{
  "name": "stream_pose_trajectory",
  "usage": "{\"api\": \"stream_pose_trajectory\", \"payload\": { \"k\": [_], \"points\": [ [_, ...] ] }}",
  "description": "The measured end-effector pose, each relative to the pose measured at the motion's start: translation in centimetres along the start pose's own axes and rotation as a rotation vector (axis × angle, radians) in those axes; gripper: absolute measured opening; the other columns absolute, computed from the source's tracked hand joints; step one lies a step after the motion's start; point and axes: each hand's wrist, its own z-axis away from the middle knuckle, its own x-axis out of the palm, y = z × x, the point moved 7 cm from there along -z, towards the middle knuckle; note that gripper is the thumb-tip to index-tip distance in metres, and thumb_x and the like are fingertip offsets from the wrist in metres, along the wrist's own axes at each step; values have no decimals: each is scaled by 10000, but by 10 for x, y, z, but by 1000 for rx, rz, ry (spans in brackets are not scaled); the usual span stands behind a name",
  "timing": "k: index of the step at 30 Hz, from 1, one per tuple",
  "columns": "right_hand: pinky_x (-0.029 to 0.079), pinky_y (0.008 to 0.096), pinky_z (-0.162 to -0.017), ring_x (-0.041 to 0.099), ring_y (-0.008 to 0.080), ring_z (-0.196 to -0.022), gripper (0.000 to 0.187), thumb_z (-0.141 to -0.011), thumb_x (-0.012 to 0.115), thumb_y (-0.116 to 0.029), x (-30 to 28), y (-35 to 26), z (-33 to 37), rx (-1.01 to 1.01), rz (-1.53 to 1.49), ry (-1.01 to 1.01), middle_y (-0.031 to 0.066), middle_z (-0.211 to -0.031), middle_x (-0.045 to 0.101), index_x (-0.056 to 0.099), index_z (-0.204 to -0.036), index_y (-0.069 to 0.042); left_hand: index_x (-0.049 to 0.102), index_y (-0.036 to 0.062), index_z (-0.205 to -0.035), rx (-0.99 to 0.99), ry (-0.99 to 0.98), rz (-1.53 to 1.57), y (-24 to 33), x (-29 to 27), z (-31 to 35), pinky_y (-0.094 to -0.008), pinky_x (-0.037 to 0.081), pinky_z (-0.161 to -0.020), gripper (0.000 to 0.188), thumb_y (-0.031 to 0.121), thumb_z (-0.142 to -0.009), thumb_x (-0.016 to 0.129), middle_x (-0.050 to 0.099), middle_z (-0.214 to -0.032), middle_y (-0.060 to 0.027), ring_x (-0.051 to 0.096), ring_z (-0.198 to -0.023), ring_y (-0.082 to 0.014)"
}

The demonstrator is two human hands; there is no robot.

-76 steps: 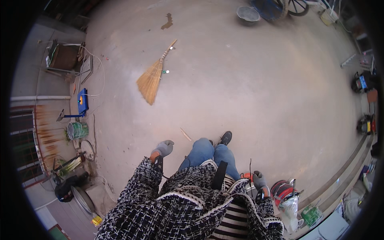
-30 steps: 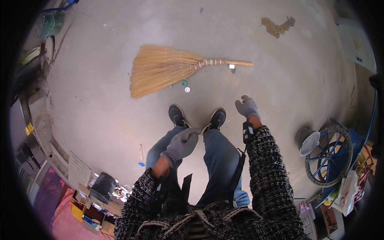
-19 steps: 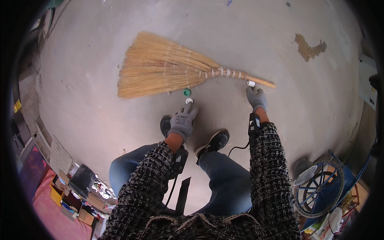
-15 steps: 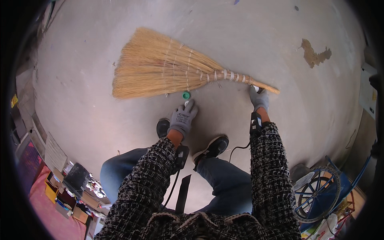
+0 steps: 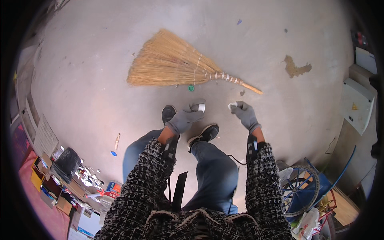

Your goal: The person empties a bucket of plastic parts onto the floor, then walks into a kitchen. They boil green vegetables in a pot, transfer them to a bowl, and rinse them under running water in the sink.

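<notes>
Above the concrete floor (image 5: 80,80), left hand (image 5: 185,119) pinching a small white piece (image 5: 201,107), right hand (image 5: 245,114) closed on another, mostly hidden (image 5: 232,106)

There is a single view, from a fisheye camera worn on the person's head, looking almost straight down along the body to the concrete floor (image 5: 88,80). The person's tweed sleeves enter from the lower edge and fill it close up; the floor and the broom (image 5: 176,66) lie farther off, in the upper half. Straight lines bow toward the dark round rim, where clutter along the floor's left and right edges is squeezed small.
</notes>
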Motion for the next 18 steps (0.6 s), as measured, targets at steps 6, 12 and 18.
{"api": "stream_pose_trajectory", "payload": {
  "k": [6,12,18],
  "points": [
    [397,189,-596,472,16,-679,156,-846,683,-96,14,-138,167,-85,47,-70,-66,-786,579,640,-988,-48,485,50,-1272,275,-57,221,128,60,141,-248,470,-775,437,50,-844,576,573,-1066,-22,528,-881,-83],
    [468,210,-696,567,67,-834,268,-821,680,-46,20,-237,301,-320,26,-112,25,-961,647,620,-1081,-21,480,27,-1259,792,130,-301,230,94,295,-186,453,-723,357,0,-904,490,555,-1119,-48,508,-829,-58],
    [460,210,-779,583,82,-886,282,-851,581,8,57,-285,397,-323,-25,-318,55,-1016,649,603,-1132,10,503,68,-1246,450,38,202,227,103,385,-270,480,-777,422,118,-843,616,574,-1063,-55,557,-890,-141]
  ]
}}
